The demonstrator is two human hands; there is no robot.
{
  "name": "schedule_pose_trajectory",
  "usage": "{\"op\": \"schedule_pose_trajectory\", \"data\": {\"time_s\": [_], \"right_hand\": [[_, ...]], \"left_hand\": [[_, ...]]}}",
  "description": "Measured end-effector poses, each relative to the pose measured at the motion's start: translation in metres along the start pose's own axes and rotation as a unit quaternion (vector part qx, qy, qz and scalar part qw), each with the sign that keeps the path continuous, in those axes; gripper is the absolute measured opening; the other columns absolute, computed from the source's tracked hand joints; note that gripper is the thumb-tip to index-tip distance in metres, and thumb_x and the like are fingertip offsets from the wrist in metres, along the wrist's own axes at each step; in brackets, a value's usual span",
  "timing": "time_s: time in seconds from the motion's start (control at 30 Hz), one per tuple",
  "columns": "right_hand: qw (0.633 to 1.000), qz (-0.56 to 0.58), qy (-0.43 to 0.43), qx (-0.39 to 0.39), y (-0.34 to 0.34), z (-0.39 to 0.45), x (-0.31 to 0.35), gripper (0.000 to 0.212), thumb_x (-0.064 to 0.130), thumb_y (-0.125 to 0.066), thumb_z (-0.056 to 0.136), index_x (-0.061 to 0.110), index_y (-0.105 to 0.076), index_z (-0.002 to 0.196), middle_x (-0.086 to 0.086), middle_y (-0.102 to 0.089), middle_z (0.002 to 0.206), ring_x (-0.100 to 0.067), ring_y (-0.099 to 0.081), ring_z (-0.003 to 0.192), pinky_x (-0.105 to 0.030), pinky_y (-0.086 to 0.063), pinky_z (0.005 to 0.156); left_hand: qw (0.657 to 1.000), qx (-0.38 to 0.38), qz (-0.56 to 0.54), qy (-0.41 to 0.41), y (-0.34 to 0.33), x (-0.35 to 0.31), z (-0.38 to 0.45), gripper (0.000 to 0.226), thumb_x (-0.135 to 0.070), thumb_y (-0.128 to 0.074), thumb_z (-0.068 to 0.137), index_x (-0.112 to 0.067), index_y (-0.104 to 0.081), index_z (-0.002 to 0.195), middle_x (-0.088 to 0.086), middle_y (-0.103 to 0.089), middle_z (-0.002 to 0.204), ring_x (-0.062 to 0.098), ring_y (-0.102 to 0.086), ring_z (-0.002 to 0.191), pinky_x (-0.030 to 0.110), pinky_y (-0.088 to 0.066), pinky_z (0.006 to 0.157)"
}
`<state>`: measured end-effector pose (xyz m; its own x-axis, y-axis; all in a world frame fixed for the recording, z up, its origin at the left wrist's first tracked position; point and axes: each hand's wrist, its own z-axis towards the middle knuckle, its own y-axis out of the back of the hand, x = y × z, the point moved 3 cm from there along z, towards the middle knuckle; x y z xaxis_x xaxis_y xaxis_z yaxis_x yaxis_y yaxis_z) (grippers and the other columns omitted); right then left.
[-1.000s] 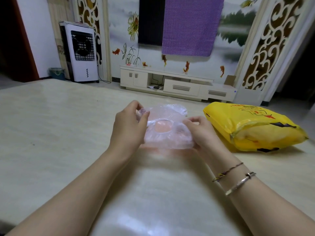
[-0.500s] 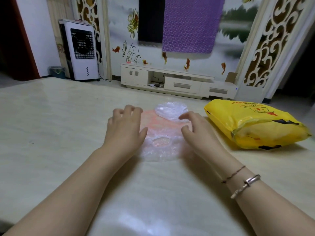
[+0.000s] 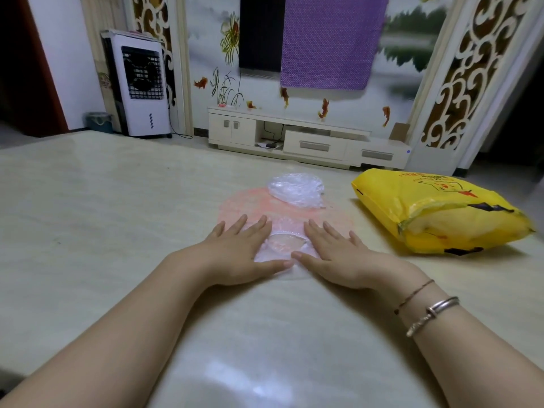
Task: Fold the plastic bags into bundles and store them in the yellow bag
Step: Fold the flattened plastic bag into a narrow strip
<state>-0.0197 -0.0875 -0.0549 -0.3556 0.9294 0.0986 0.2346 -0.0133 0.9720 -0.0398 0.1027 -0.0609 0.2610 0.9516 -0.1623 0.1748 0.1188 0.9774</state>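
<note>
A thin clear plastic bag lies flat on the beige table, partly over a pink plastic bag. My left hand presses flat on its left half with straight fingers. My right hand presses flat on its right half, thumbs nearly meeting. A crumpled clear plastic bag sits on the pink one's far edge. The yellow bag lies bulging on the table to the right, its opening toward me.
The table stretches wide to the left and toward me. Beyond its far edge stand a white TV cabinet, a white air cooler and a small bin on the floor.
Both hands lowered the clear bag from above the table onto it, let go of its edges and spread flat on it. The pink bag came into view underneath.
</note>
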Motion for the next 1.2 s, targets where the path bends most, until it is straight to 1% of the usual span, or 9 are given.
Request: {"op": "schedule_pose_trajectory", "data": {"time_s": [0.13,0.23,0.33,0.4,0.67,0.87,0.97,1.1,1.2], "right_hand": [[0.999,0.027,0.014,-0.017,0.0,0.0,-0.001,0.079,0.068,-0.021,0.092,0.027,0.008,0.153,0.014,0.013,0.16,-0.008,0.013,0.147,-0.043,0.009,0.119],[0.986,0.13,0.065,-0.076,0.014,-0.005,-0.004,0.083,0.067,-0.04,0.087,0.028,-0.012,0.154,0.011,-0.011,0.161,-0.008,-0.006,0.148,-0.038,-0.004,0.121],[0.947,0.247,0.128,-0.159,0.037,-0.017,-0.008,0.062,0.054,-0.07,0.076,0.031,-0.05,0.131,0.018,-0.052,0.132,0.001,-0.046,0.123,-0.021,-0.036,0.104],[0.938,0.253,0.15,-0.184,0.045,-0.023,-0.01,0.047,0.043,-0.079,0.073,0.029,-0.06,0.113,0.018,-0.06,0.111,0.0,-0.054,0.106,-0.014,-0.041,0.09],[0.978,0.153,0.133,-0.057,0.034,-0.026,-0.003,0.043,0.015,-0.067,0.078,0.029,-0.052,0.116,0.012,-0.051,0.117,-0.005,-0.05,0.11,-0.021,-0.045,0.091],[0.972,0.122,0.147,-0.136,0.03,-0.016,0.0,0.028,0.01,-0.056,0.084,0.022,-0.054,0.109,0.013,-0.054,0.107,-0.009,-0.052,0.102,-0.023,-0.043,0.088],[0.962,0.187,0.14,-0.145,0.029,-0.014,-0.005,0.017,0.024,-0.059,0.089,0.025,-0.055,0.106,0.017,-0.057,0.105,-0.003,-0.054,0.1,-0.021,-0.045,0.086],[0.969,0.2,0.119,-0.087,0.032,-0.019,-0.004,0.043,0.043,-0.072,0.079,0.032,-0.049,0.113,0.016,-0.055,0.113,-0.001,-0.053,0.106,-0.018,-0.044,0.087],[0.978,0.13,0.126,-0.105,0.031,-0.022,0.003,0.04,0.037,-0.069,0.079,0.032,-0.045,0.111,0.012,-0.054,0.113,-0.01,-0.053,0.103,-0.028,-0.046,0.087]], "left_hand": [[1.0,-0.012,-0.016,-0.012,0.001,0.001,0.0,0.093,-0.08,-0.026,0.081,-0.032,0.006,0.154,-0.016,0.012,0.16,0.012,0.014,0.148,0.043,0.005,0.121],[0.988,-0.089,-0.118,-0.036,0.012,0.003,-0.005,0.081,-0.072,-0.039,0.082,-0.033,-0.022,0.151,-0.014,-0.013,0.16,0.011,-0.006,0.148,0.04,-0.008,0.121],[0.949,-0.199,-0.227,-0.095,0.026,0.004,-0.008,0.041,-0.06,-0.057,0.083,-0.037,-0.055,0.117,-0.021,-0.05,0.127,0.004,-0.042,0.12,0.028,-0.036,0.101],[0.938,-0.201,-0.259,-0.111,0.028,0.002,-0.007,0.031,-0.058,-0.066,0.078,-0.036,-0.057,0.099,-0.02,-0.055,0.108,0.0,-0.052,0.1,0.023,-0.042,0.085],[0.969,-0.121,-0.198,-0.08,0.019,-0.007,-0.013,0.061,-0.06,-0.08,0.062,-0.033,-0.046,0.105,-0.02,-0.047,0.104,0.001,-0.047,0.097,0.023,-0.044,0.084],[0.963,-0.155,-0.197,-0.098,0.021,-0.007,-0.016,0.044,-0.035,-0.07,0.076,-0.033,-0.041,0.109,-0.02,-0.045,0.105,0.003,-0.051,0.095,0.023,-0.046,0.078],[0.964,-0.171,-0.166,-0.115,0.021,-0.006,-0.017,0.035,-0.031,-0.065,0.079,-0.033,-0.041,0.105,-0.019,-0.043,0.104,0.002,-0.052,0.095,0.026,-0.047,0.078],[0.957,-0.199,-0.163,-0.131,0.026,-0.006,-0.014,0.008,-0.023,-0.058,0.088,-0.028,-0.051,0.089,-0.012,-0.045,0.098,0.0,-0.057,0.09,0.032,-0.05,0.081],[0.949,-0.206,-0.206,-0.118,0.029,-0.003,-0.013,0.009,-0.023,-0.053,0.093,-0.028,-0.052,0.086,-0.013,-0.052,0.095,0.0,-0.059,0.086,0.034,-0.052,0.082]]}}
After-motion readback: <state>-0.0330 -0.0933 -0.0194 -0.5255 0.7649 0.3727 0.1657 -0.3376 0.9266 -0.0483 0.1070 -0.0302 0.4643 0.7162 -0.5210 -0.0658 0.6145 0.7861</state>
